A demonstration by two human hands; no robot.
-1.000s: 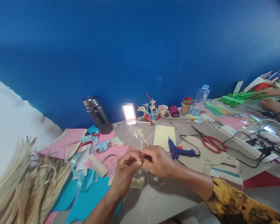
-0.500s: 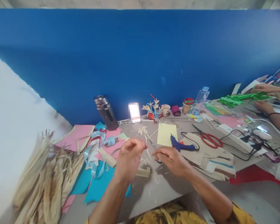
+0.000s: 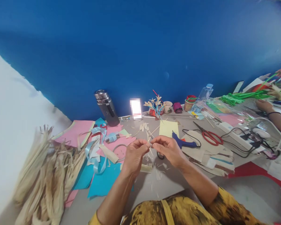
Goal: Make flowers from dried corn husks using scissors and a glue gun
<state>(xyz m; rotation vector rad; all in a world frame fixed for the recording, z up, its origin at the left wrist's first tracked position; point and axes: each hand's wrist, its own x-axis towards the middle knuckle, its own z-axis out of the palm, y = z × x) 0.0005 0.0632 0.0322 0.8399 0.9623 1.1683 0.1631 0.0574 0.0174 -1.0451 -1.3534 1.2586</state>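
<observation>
Deep blue wall fills the background above a grey desk [image 3: 168,187] littered with craft scraps. Both hands meet over the middle of the desk, fingertips nearly touching. The left hand [image 3: 134,156] and the right hand [image 3: 168,149] each pinch an end of a thin pale strip of dried husk [image 3: 150,144], held just above the surface. The strip looks very light, dry and papery; it would likely tear or split along its grain if pulled hard, so a gentle fingertip pinch near the ends suits it best. It is too small and blurred to tell its exact shape.

On the far left lies a big heap of dried husks [image 3: 44,175]. Near the left hand are pink paper [image 3: 73,134], teal paper [image 3: 105,182] and curls of pale blue ribbon [image 3: 95,153]. Just beyond the right hand rest a blue glue gun [image 3: 184,143] with its black cord, a yellow sheet [image 3: 168,128] and red-handled scissors [image 3: 209,137]. Against the wall stand a dark flask [image 3: 106,107], a small husk flower sprig [image 3: 155,106], cups and a clear bottle [image 3: 202,97]. At the far right another person's hand [image 3: 263,105] rests near green strips [image 3: 241,97]. The glue gun cord and loose cuttings crowd the space around the hands.
</observation>
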